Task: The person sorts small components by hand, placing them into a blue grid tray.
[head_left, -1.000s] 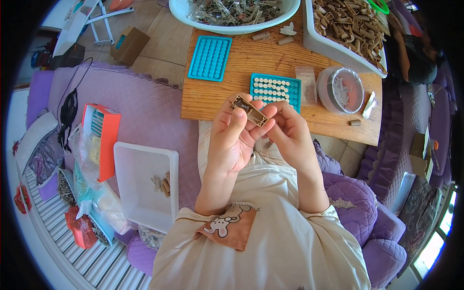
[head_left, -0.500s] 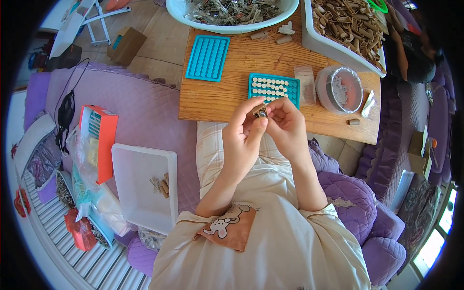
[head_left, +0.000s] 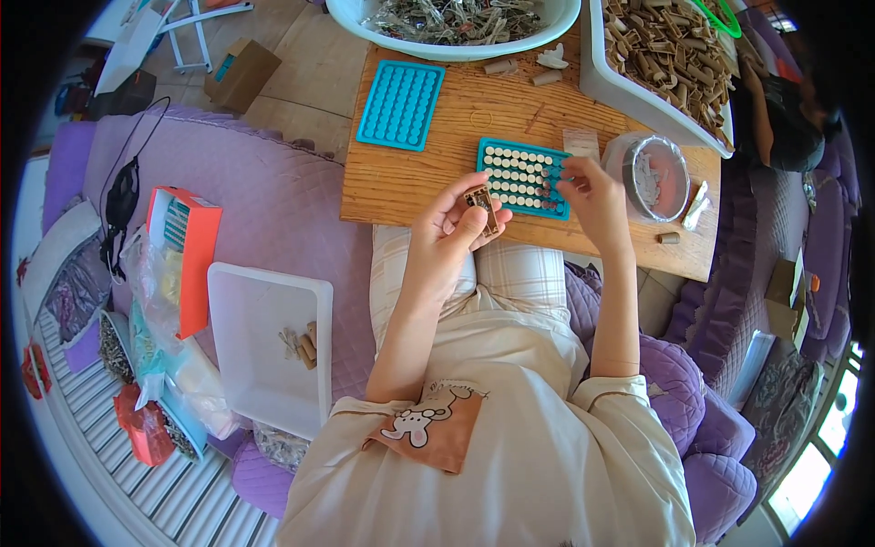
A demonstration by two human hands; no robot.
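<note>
My left hand (head_left: 445, 232) grips a small brown open casing (head_left: 480, 199) with dark parts inside, tilted above my lap at the table's near edge. To its right, my right hand (head_left: 597, 202) has its fingers pinched together over the right side of a teal tray (head_left: 529, 149). Whatever lies between those fingertips is hidden. Rows of round white discs (head_left: 518, 167) fill much of this tray; darker spots show along its right side.
A second teal tray (head_left: 399, 105) lies further left on the wooden table (head_left: 456, 118). At the back stand a basin (head_left: 456, 50) of clear-wrapped pieces and a white bin (head_left: 638, 105) of brown shells. A lined tub (head_left: 612, 169) stands right; a white tray (head_left: 264, 392) lies left.
My hands have moved apart. The right one has left the casing and reached right to the disc tray; the left keeps the casing, now turned with its inside showing.
</note>
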